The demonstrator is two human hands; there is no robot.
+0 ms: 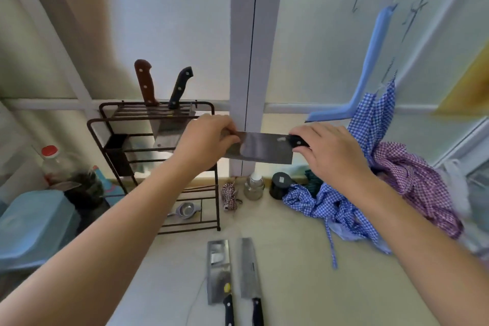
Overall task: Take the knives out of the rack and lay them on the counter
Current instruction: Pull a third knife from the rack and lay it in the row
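Fingers (304, 137) of the right hand (328, 156) are wrapped closed around the black handle of a cleaver (260, 149), while the left hand (203, 140) pinches the far end of the blade between thumb and fingertips. The cleaver is held in the air in front of the window frame, clear of the wire knife rack (156, 167), its long axis running level from left to right, handle toward the right hand, cutting edge down.

Two cleavers already lie on the counter (304, 259) below, side by side: the left cleaver (218, 270) and the right cleaver (250, 270), blades away from the person, handles toward them. The bare counter to the right of that pair is directly beneath the held blade, so laying it down probably calls for turning the handle toward the body. Two knives remain in the rack, one brown-handled (144, 82), one black-handled (181, 86).
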